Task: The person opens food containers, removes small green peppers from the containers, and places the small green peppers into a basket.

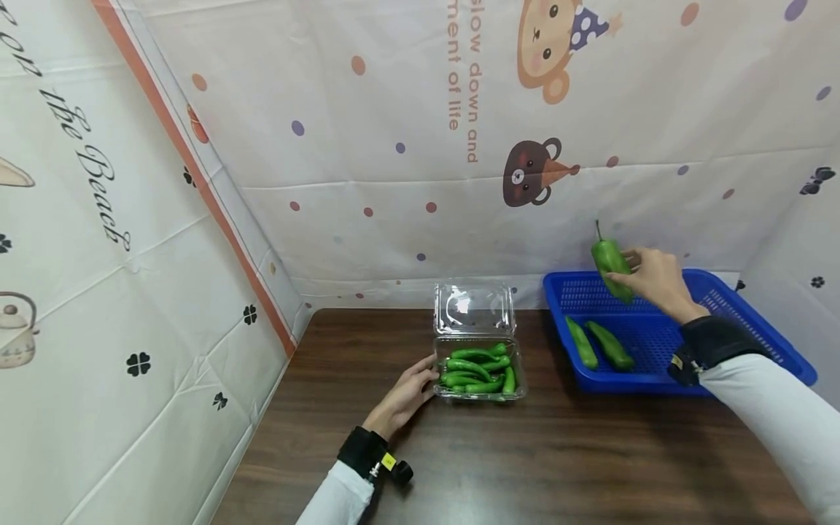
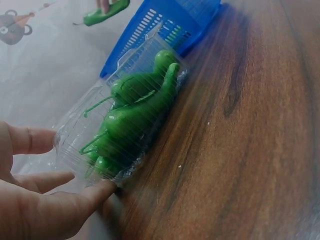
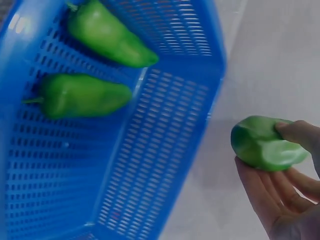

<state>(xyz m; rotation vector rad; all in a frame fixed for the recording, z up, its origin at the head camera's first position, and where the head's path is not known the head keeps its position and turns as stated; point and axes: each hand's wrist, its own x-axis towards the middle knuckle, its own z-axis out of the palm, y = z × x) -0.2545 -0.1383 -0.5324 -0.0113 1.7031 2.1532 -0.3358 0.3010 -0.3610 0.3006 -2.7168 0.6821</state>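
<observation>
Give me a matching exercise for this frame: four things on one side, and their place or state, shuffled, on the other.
Things:
1. right hand
2. left hand
3. clear clamshell box
4. blue basket

States:
A. open lid, full of green peppers
B. holds one green pepper in the air
C. touches the box's side
D. two green peppers lie inside

Pairs: 1-B, 2-C, 3-A, 4-D

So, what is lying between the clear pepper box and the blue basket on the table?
Nothing: in the head view, only bare brown table separates the clear box from the blue basket.
</observation>
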